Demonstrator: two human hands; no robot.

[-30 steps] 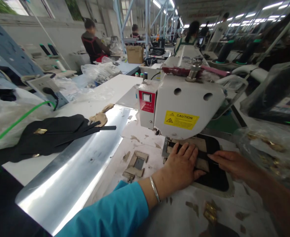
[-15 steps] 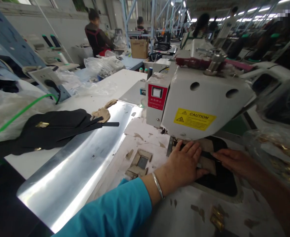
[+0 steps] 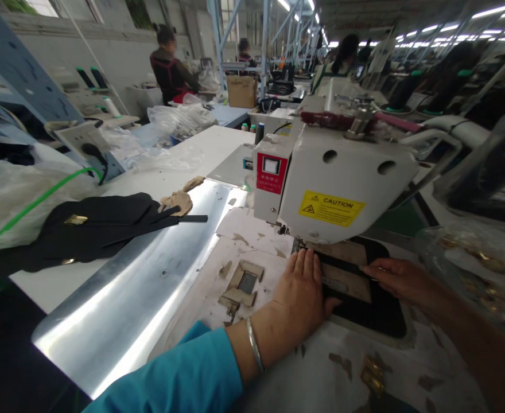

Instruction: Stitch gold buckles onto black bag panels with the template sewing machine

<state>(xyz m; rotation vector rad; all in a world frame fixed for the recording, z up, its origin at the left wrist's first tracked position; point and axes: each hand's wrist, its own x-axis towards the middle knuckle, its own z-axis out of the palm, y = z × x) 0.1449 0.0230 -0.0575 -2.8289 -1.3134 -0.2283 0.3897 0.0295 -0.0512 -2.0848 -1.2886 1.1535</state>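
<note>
My left hand, below a blue sleeve and a silver bracelet, lies flat with its fingers stretched out. It presses on the left side of a black panel with tan-grey patches, just under the head of a sewing machine. A narrow black strip runs between the patches. At the panel's right side my right hand is closed, pinching the strip's end between thumb and fingers. A small shiny bit shows at those fingertips, too small to name.
Gold metal fittings lie near the front. Black strap pieces with gold hardware rest at left, beside a shiny metal plate. A bag of gold parts sits at right. Other people work farther back.
My left hand has slid left and slightly toward me, uncovering more of the patches and strip. My right hand keeps its pinch near the same place. The view has shifted slightly.
</note>
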